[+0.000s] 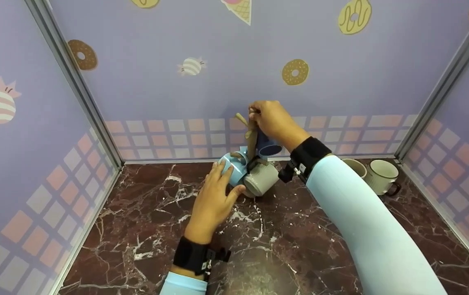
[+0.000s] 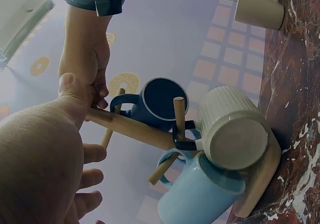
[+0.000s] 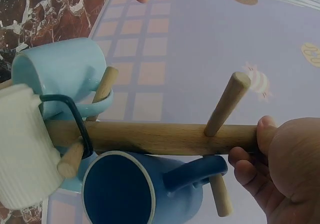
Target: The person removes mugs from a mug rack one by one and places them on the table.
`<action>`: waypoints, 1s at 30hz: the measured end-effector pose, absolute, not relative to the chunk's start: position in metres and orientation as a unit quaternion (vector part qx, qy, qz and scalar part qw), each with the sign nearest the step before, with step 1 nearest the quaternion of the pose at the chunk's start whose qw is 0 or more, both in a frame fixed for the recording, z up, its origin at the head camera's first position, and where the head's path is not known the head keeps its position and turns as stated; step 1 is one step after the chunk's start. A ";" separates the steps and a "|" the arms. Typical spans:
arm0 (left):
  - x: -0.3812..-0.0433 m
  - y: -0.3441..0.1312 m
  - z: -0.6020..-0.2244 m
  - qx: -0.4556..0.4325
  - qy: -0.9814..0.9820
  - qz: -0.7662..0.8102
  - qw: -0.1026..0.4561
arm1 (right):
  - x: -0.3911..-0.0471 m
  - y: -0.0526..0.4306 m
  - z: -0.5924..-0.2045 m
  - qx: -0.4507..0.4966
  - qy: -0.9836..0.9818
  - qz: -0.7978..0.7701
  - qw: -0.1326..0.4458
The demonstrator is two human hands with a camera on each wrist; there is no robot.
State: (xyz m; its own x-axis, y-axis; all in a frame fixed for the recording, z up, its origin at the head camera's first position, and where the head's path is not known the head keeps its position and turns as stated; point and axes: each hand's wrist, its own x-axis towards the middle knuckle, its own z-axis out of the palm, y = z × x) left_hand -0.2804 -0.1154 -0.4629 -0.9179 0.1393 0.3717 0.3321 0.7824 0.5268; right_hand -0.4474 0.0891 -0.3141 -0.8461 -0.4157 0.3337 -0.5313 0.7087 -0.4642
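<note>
A wooden mug tree (image 3: 150, 136) stands near the back wall with mugs hung on its pegs. At the top of its post, my right hand (image 1: 273, 119) pinches the wood between thumb and fingers. Just below that hand hangs a dark blue mug (image 3: 175, 189), its handle looped over an upper peg. Lower down hang a light blue mug (image 2: 200, 191) and a ribbed off-white mug (image 2: 235, 129) with a dark handle. More light blue shows behind the post, mostly hidden. My left hand (image 1: 214, 200) is beside the light blue mug, fingers extended and holding nothing.
Two more mugs stand at the back right of the marbled table (image 1: 156, 237): a beige mug (image 1: 355, 167), partly hidden by my right arm, and an off-white mug (image 1: 382, 177) with a dark handle. Patterned panels (image 1: 169, 90) close in the back and both sides.
</note>
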 end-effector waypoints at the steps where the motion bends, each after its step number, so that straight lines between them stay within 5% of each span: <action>1: -0.280 -0.115 -0.463 -0.126 -0.931 -0.305 0.158 | -0.447 0.089 -0.314 0.255 -0.921 0.276 0.104; 30: -0.282 -0.116 -0.462 -0.124 -0.931 -0.306 0.155 | -0.446 0.070 -0.312 0.187 -0.929 0.276 0.163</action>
